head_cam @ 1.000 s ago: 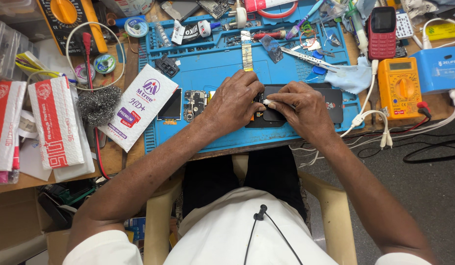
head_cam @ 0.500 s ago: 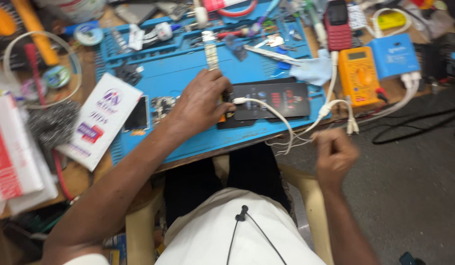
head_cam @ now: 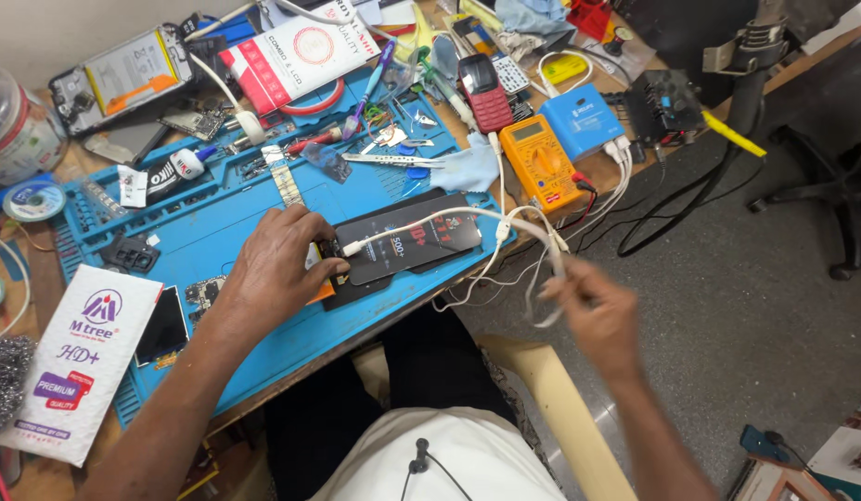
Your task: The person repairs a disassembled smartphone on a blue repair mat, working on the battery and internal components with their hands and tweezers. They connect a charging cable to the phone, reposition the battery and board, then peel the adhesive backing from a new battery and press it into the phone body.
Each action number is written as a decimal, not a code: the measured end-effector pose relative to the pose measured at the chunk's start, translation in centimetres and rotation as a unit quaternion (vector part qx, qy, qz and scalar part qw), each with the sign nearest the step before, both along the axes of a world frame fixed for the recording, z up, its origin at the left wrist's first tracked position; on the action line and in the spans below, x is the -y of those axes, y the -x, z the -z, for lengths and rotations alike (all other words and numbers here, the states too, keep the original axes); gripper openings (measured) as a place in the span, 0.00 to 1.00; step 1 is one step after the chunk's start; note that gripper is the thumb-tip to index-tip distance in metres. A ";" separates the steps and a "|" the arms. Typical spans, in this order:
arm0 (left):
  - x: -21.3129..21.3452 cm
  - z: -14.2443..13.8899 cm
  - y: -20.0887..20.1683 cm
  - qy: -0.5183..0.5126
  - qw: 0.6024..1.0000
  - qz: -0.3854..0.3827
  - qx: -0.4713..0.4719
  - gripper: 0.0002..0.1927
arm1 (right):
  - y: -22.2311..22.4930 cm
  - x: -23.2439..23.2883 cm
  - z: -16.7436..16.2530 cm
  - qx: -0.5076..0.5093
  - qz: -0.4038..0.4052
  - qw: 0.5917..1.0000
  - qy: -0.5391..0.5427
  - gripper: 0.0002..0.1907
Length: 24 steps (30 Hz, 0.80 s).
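My left hand (head_cam: 284,262) presses down on the left end of a black phone screen (head_cam: 414,245) that lies on the blue work mat (head_cam: 217,223). A white cable (head_cam: 430,221) is plugged in at that end and runs across the screen to the right. My right hand (head_cam: 593,311) is off the table's edge, over the floor, with its fingers closed on the loose white cable loop (head_cam: 551,278). The right hand is blurred.
An orange multimeter (head_cam: 539,162), a blue box (head_cam: 584,121) and a red keypad phone (head_cam: 483,91) stand at the mat's right. Tweezers (head_cam: 389,160), small parts and a white glue bottle (head_cam: 185,167) lie on the mat. A white carton (head_cam: 73,362) sits left. A chair base (head_cam: 820,186) stands on the floor.
My right hand has left the screen and swung right, off the table, drawing the white cable with it. The view has turned right. The left hand stays on the screen.
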<state>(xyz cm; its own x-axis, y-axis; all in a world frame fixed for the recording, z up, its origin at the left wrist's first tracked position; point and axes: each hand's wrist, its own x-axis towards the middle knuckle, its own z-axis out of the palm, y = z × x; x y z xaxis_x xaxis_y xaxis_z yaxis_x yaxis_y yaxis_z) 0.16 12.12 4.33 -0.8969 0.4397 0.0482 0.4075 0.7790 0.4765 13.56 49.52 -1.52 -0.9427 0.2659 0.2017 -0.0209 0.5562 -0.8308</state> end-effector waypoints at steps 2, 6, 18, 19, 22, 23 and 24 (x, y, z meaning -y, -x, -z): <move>0.0 0.1 0.0 0.002 1.000 0.004 -0.001 0.21 | 1.8 -1.6 -3.9 0.008 0.061 0.991 -0.122 0.18; -0.1 0.0 -0.2 0.018 1.000 -0.016 0.013 0.21 | 8.0 -2.7 -8.6 -0.035 -0.024 0.957 -0.286 0.14; -3.9 -1.9 -0.4 0.119 0.989 0.060 -0.069 0.26 | 13.8 -4.2 -6.3 0.031 -0.136 0.947 -0.289 0.15; -5.4 -1.6 0.2 0.071 0.987 0.093 -0.107 0.26 | 13.6 -4.2 -5.9 0.007 -0.141 0.948 -0.285 0.15; -10.7 -0.1 1.8 -0.029 0.963 0.158 -0.215 0.34 | 12.7 -3.8 -4.6 -0.010 -0.113 0.947 -0.300 0.13; -12.8 0.5 2.4 -0.064 0.954 0.174 -0.235 0.33 | 12.3 -3.7 -4.2 -0.045 -0.107 0.950 -0.291 0.14; -14.6 1.0 3.1 -0.099 0.944 0.189 -0.254 0.32 | 11.8 -3.6 -3.8 -0.080 -0.101 0.951 -0.283 0.14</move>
